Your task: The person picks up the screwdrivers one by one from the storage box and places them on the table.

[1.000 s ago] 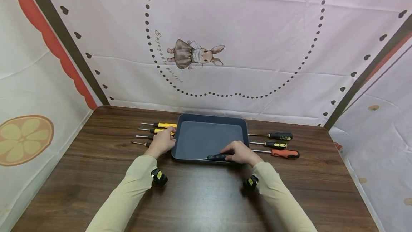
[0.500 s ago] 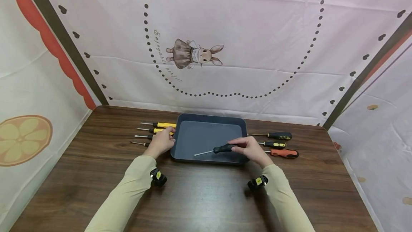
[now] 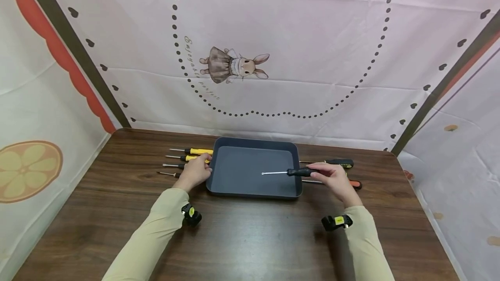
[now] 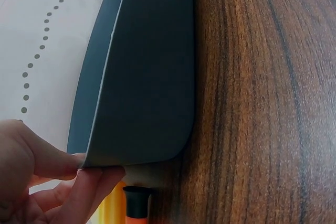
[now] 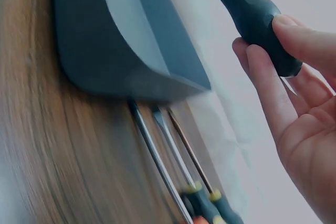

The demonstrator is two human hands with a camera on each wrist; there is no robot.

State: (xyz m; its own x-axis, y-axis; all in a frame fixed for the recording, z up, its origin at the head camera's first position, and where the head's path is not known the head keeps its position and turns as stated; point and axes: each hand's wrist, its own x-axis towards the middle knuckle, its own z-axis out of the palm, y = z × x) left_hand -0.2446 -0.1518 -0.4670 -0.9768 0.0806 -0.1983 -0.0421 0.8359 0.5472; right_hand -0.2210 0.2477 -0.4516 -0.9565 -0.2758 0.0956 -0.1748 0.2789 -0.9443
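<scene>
A dark grey rectangular tray [image 3: 254,196] lies on the table. At its left rim my left hand [image 3: 194,171] pinches the edge between thumb and fingers, which the left wrist view shows at the tray's corner [image 4: 142,77]. My right hand [image 3: 333,178] pinches the butt end of a black-handled screwdriver [image 3: 300,172], raised above the tray's right side with its shaft pointing left. In the right wrist view the thumb and fingers close round the black handle [image 5: 252,17]; its shaft is out of that view.
Left of the tray lie several screwdrivers, among them a yellow-handled screwdriver [image 3: 200,151]. To its right are a black-handled screwdriver with yellow marks [image 3: 340,162] and an orange-handled screwdriver [image 3: 355,184], partly behind my right hand. A patterned cloth [image 3: 312,55] hangs behind the table.
My right hand has lifted the black screwdriver from inside the tray and moved it up and to the right. My left hand has stayed at the tray's left rim.
</scene>
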